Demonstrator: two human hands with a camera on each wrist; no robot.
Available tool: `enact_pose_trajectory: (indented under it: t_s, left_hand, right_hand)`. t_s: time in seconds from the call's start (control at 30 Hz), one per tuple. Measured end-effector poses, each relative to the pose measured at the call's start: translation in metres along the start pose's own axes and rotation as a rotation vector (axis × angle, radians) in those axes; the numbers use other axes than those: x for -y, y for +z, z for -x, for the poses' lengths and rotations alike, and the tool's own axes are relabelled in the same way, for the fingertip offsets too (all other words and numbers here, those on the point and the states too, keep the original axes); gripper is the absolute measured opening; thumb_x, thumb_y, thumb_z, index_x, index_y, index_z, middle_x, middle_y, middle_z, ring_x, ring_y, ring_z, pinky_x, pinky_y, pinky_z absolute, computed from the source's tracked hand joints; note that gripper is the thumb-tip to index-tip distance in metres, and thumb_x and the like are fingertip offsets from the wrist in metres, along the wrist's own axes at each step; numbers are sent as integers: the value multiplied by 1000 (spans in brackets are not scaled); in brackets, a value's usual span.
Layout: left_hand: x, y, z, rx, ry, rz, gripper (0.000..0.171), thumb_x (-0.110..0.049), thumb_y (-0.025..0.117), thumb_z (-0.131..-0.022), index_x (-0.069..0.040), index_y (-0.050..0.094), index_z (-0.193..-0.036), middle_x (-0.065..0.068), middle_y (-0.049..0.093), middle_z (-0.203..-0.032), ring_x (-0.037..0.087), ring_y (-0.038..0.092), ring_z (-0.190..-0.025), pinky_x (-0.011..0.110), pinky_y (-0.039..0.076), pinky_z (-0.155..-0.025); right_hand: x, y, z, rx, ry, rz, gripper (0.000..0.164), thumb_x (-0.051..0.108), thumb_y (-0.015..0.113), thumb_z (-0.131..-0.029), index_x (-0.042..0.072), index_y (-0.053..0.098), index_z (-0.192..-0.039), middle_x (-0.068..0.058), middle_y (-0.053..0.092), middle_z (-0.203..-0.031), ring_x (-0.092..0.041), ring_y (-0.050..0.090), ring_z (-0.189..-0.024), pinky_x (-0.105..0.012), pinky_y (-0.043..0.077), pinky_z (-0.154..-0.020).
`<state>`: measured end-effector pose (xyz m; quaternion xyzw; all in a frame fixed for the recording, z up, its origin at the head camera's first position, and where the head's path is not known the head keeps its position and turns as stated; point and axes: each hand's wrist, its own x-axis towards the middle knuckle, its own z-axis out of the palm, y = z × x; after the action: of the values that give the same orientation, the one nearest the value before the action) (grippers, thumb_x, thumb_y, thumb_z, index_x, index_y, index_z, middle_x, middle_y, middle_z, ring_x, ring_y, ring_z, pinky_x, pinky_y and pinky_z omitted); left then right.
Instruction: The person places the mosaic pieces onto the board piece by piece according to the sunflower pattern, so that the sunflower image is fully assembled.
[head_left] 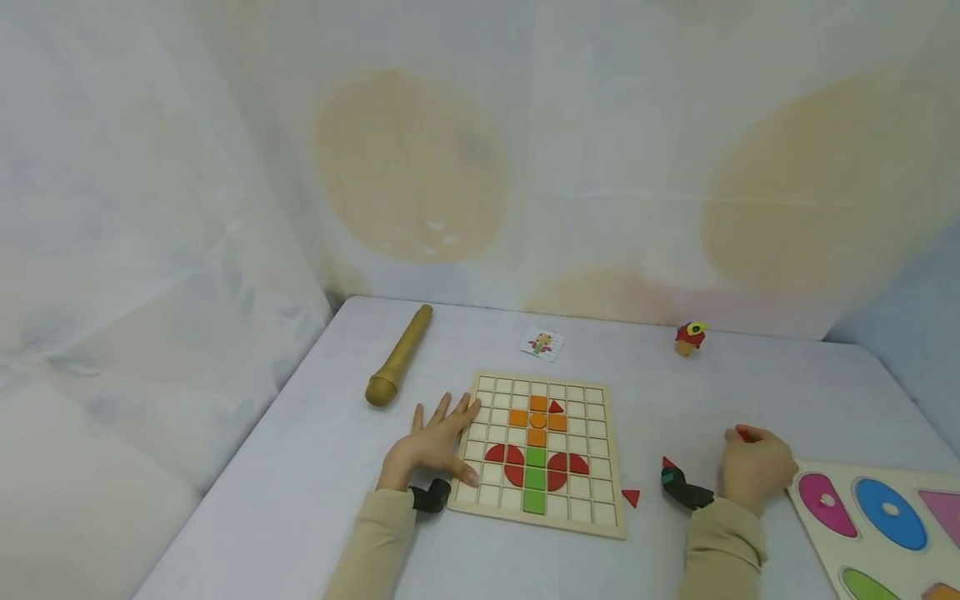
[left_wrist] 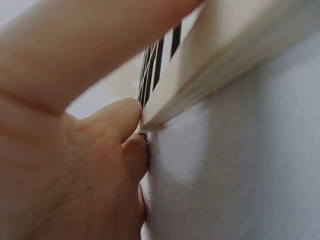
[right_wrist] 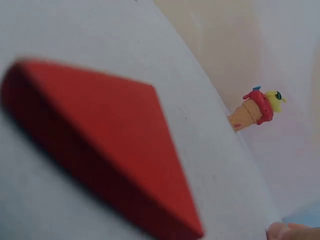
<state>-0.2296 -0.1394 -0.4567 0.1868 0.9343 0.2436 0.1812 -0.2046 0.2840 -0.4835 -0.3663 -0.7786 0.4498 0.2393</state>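
Note:
A wooden grid board (head_left: 551, 527) lies on the table, bearing an orange, green and red pattern of flat pieces. My left hand (head_left: 431, 446) rests with spread fingers along the board's left edge; in the left wrist view its thumb crosses over that edge. Off to the right, my right hand (head_left: 757, 468) has curled fingers and pinches a small red piece (head_left: 743, 432), mostly hidden. One red triangle (head_left: 556, 407) sits on the upper grid, slightly turned. Another red triangle (head_left: 632, 497) lies beside the board. A flat red piece (right_wrist: 115, 135) lies near the right wrist.
A gold microphone (head_left: 399, 357) lies at the back left. Behind the board is a small pattern card (head_left: 542, 343). An ice-cream-cone toy (head_left: 689, 338) stands near the back edge. A shape puzzle board (head_left: 819, 533) with knobbed pieces occupies the right front.

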Motion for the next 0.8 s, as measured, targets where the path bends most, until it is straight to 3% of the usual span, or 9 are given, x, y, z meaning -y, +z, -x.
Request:
enact_pose_trajectory:
  t_s: [0.13,0.27,0.33,0.4,0.47,0.53,0.6,0.67,0.8]
  left_hand:
    - [-3,-2,0,-3,-5,-16,121,-43,89,-61,-17,18,-156,8,6,-165,35,-7,-152,68,-14,-113]
    - [-4,-2,1,-4,-9,-16,121,-42,89,-62,-17,18,-156,8,6,-165,35,-7,-152,68,-15,-113]
    - [-4,-1,0,-4,-8,-10,121,-42,89,-62,-17,17,-156,8,5,-165,35,-8,-152,68,-15,-113]
    - [-3,-1,0,-5,-3,-6,121,-42,88,-62,-17,17,-156,8,5,-165,35,-8,-152,68,-15,-113]
    - [-2,0,-1,-6,2,-3,121,-43,89,-61,-17,18,-156,8,5,-165,35,-8,-151,68,-15,-113]
    - [-2,1,-1,-7,2,-3,121,-43,88,-61,-17,18,-156,8,5,-165,35,-8,-151,68,-15,-113]
    - [-2,1,-1,-8,0,-4,121,-43,88,-61,-17,18,-156,7,5,-165,35,-8,-151,67,-15,-113]
    - [-2,1,-1,-8,-2,-6,121,-43,88,-61,-18,18,-156,7,5,-165,35,-8,-152,67,-15,-113]
    - [-2,0,1,-10,-5,-6,121,-43,89,-61,-17,18,-156,7,5,-165,35,-7,-152,67,-15,-113]
  right_hand:
    - [5,-2,7,84,-18,29,32,14,60,-93,-7,65,-117,-31,61,-118,-46,47,-118,-53,31,-100]
    - [17,2,16,173,-10,31,37,21,66,-90,-1,66,-120,-25,68,-113,-42,46,-120,-41,35,-84]
    - [24,7,20,210,-42,39,36,21,65,-91,0,66,-120,-22,70,-110,-30,58,-108,-32,35,-79]
    - [31,12,24,258,-70,23,35,20,60,-95,-2,65,-121,-22,70,-110,-8,66,-83,-19,40,-71]
    - [37,17,28,311,-98,22,35,18,54,-99,-5,62,-124,-23,68,-112,8,58,-61,-8,39,-61]
    - [43,21,31,369,-105,16,36,17,48,-101,-8,58,-126,-24,67,-114,13,55,-54,-8,44,-53]
    - [48,25,35,406,-131,48,36,17,48,-101,-9,58,-125,-24,68,-114,6,60,-57,-11,44,-57]
    - [54,25,40,449,-153,92,37,20,50,-100,-7,60,-123,-24,68,-115,-10,68,-74,-19,48,-67]
    - [69,22,51,579,-195,166,37,26,57,-96,-1,65,-120,-24,66,-116,-35,58,-102,-33,46,-67]
